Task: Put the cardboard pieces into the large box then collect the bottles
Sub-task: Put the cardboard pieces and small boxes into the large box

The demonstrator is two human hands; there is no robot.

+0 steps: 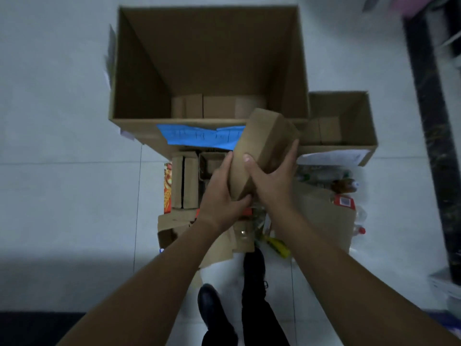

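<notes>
**Pale tiled floor: cardboard sorting, item in hand**

Pale floor tiles (62, 121) carry our large box (209, 58), open-topped. We hold one cardboard piece (259, 146), a folded carton, above its near rim; long axis slants, far end toward the box, up-right. Left hand (222, 193) and right hand (272, 181) both clasp it. Bottles (344, 186) lie right, on the floor.

Blue label (202, 137): print blurred, right end hidden behind the folded cardboard piece (259, 148) I hold.
Bottles (324, 176): partly hidden under cardboard; count unclear.
Large box (139, 71): floor mostly blocked by its near wall.
My forearms: cut off by the bottom edge.
</notes>
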